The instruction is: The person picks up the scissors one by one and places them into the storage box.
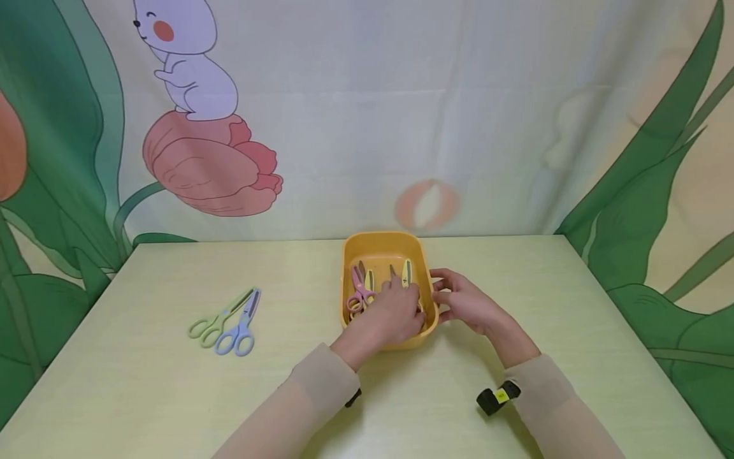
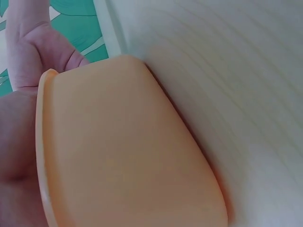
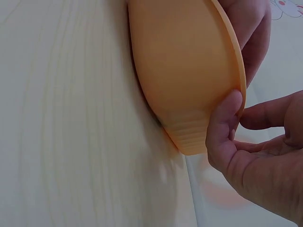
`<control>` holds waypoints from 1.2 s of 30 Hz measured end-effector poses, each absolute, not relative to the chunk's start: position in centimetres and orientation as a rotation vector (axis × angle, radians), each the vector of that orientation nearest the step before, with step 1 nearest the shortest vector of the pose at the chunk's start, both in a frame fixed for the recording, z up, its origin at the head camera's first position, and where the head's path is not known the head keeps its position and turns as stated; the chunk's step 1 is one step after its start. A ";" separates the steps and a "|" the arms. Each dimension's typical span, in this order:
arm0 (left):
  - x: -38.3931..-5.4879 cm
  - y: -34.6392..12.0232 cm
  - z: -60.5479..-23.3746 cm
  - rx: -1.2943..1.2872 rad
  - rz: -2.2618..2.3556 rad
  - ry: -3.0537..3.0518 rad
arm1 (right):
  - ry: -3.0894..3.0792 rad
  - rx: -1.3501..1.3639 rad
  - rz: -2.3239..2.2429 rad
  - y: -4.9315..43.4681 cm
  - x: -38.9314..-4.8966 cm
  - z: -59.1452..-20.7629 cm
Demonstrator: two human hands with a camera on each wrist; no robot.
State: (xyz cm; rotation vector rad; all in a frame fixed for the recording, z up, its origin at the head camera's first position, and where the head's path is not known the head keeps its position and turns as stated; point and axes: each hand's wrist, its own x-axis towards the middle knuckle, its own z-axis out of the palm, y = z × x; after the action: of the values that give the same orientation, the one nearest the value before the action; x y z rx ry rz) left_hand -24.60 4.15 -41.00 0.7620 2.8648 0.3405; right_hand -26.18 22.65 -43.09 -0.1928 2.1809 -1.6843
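Note:
An orange-yellow plastic bin (image 1: 383, 241) stands on the table with several pairs of scissors inside. My left hand (image 1: 394, 313) reaches over its near rim, fingers down among the scissors; I cannot tell whether they grip one. Just beyond the fingertips, the blade of yellow scissors (image 1: 406, 271) shows. Pink scissors (image 1: 361, 292) lie left of the hand, partly over another yellow pair (image 1: 369, 278). With my right hand (image 1: 467, 302) I pinch the bin's right rim, the thumb (image 3: 226, 113) against the outer wall in the right wrist view. The bin's wall hides the left fingers in the left wrist view.
On the table to the left, green scissors (image 1: 226, 313) and blue scissors (image 1: 239, 328) lie side by side, blades pointing away from me. A printed curtain (image 1: 344, 127) hangs behind the far table edge. The pale wooden table (image 1: 143, 357) extends on both sides of the bin.

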 end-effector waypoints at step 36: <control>-23.9 1.9 -40.4 0.955 0.202 3.038 | 2.155 -0.247 -1.719 22.6 -26.1 -43.4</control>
State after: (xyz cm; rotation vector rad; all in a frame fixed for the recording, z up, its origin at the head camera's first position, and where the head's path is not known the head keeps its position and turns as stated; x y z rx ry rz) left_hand -23.87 1.86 -40.40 0.9547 3.0382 0.2022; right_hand -26.12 22.58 -43.36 -0.2470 2.1548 -1.7193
